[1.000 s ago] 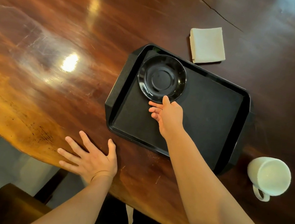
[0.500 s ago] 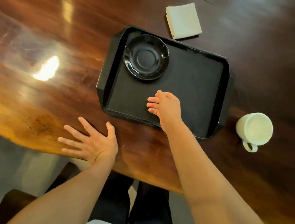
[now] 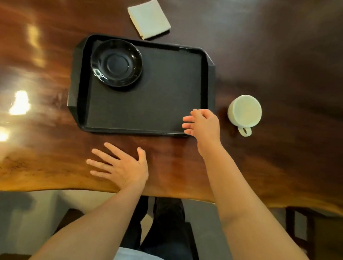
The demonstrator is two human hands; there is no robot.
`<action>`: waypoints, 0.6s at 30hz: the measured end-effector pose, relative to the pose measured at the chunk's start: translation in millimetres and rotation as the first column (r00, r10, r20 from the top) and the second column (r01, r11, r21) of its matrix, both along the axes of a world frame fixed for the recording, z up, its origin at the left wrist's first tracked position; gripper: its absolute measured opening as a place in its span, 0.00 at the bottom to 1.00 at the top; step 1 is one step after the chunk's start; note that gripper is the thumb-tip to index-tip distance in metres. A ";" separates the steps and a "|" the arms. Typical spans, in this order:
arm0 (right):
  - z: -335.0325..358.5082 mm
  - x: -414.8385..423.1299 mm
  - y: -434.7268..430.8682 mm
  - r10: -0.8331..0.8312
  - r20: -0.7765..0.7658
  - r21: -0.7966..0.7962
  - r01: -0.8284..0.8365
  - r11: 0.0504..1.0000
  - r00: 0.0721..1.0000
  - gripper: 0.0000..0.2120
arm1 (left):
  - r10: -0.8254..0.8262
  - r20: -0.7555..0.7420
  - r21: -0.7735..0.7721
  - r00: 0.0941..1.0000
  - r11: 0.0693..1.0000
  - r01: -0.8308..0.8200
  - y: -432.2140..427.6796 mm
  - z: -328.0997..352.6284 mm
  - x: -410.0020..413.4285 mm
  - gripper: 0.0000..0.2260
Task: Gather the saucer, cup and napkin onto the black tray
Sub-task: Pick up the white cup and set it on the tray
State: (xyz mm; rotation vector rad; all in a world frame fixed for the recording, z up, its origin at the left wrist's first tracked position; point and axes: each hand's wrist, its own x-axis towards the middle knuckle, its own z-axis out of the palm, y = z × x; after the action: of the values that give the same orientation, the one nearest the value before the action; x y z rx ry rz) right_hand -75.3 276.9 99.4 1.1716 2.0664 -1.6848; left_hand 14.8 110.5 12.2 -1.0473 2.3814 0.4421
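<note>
A glossy black round saucer (image 3: pixel 116 62) is being carried in the far left corner of a rectangular black plastic tray (image 3: pixel 147 107), which is lying on a polished reddish-brown wooden surface (image 3: pixel 288 160). A folded off-white cloth napkin (image 3: pixel 149 18) is being left on the wood just beyond the tray's far rim, apart from it. A white ceramic cup (image 3: pixel 244 112) is being seen upright to the right of the tray, off it, its handle turned toward the person. The right hand (image 3: pixel 204 125) is being held above the tray's near right corner, beside the cup but not touching it, its grip loose and empty with fingers partly curled. The left hand (image 3: pixel 121 167) is being pressed flat on the wood near the tray's front edge, fingers spread wide, nothing gripped.
</note>
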 end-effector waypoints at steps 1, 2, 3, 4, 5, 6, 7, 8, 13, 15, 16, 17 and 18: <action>3.8 3.8 11.5 -0.021 -0.011 0.016 0.021 1.000 1.000 0.06 | -0.019 0.002 0.015 1.000 1.000 0.019 12.1 2.2 -2.6 0.48; 8.2 7.7 22.1 -0.042 -0.023 0.033 0.043 0.999 0.999 0.06 | -0.044 -0.001 0.023 0.999 0.999 0.044 22.9 3.3 -4.4 0.49; 12.4 11.4 31.8 -0.064 -0.037 0.047 0.066 0.997 0.997 0.07 | -0.052 -0.003 0.031 0.999 0.998 0.053 31.7 4.2 -5.7 0.50; 16.7 15.1 40.4 -0.086 -0.052 0.061 0.089 0.994 0.995 0.07 | -0.049 -0.008 0.032 0.999 0.998 0.049 38.5 4.3 -6.9 0.51; 19.8 18.7 49.1 -0.107 -0.066 0.074 0.112 0.991 0.992 0.07 | -0.041 -0.012 0.032 0.999 0.999 0.041 43.8 3.3 -8.0 0.52; 21.9 22.4 57.0 -0.128 -0.075 0.090 0.134 0.987 0.989 0.06 | -0.033 -0.022 0.023 0.999 0.999 0.034 47.3 1.5 -8.9 0.52; 23.2 26.1 64.5 -0.148 -0.080 0.106 0.156 0.982 0.986 0.06 | -0.027 -0.014 0.020 1.000 0.999 0.027 49.3 0.9 -9.9 0.52; 23.8 29.8 71.2 -0.166 -0.084 0.127 0.175 0.976 0.983 0.06 | -0.020 -0.014 0.016 1.000 1.000 0.020 50.8 0.1 -11.0 0.51; 15.3 41.3 100.5 -0.256 -0.063 0.264 0.263 0.928 0.965 0.06 | 0.019 -0.065 -0.036 0.998 0.999 -0.021 52.1 -8.5 -10.4 0.47; 6.5 42.7 111.3 -0.281 -0.067 0.340 0.287 0.895 0.957 0.02 | 0.015 -0.071 -0.058 0.997 0.998 -0.019 53.6 -7.5 -9.7 0.46; 3.4 42.6 115.6 -0.293 -0.062 0.365 0.295 0.883 0.954 0.02 | 0.027 -0.070 -0.028 0.997 0.999 -0.029 55.7 -4.7 -9.9 0.46; 1.6 41.6 119.2 -0.309 -0.055 0.379 0.306 0.874 0.950 0.04 | 0.022 -0.077 -0.023 0.997 0.999 -0.024 56.4 -5.1 -9.8 0.46; -1.4 40.3 123.4 -0.323 -0.046 0.387 0.315 0.867 0.945 0.06 | 0.012 -0.094 -0.043 0.995 0.999 -0.016 55.5 -8.4 -8.4 0.46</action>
State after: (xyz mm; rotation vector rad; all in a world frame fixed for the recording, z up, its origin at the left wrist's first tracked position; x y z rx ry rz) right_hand -35.0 400.2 98.0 1.7308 2.3732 -1.4025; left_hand 6.4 166.0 3.8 -1.0855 2.4784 0.4550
